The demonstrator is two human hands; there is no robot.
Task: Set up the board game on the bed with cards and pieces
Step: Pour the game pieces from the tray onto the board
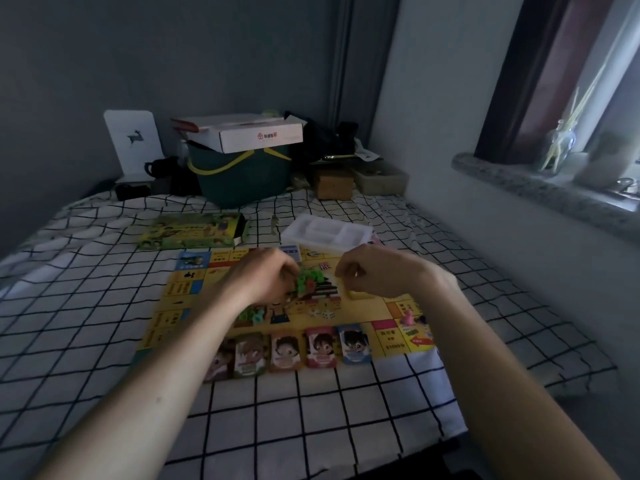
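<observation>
Over the yellow game board [287, 303] on the checked bed [104, 306], the left hand [268, 277] grips a cluster of green and red plastic pieces [306, 282]; the right hand [372, 273] curls, contents unclear

Both yr forearms reach up from the lower corners to frame centre. Yr left hand [266, 277] has fingers curled, knuckles up. Yr right hand [375, 273] is curled too, fingertips pinched, maybe on sth small.
</observation>
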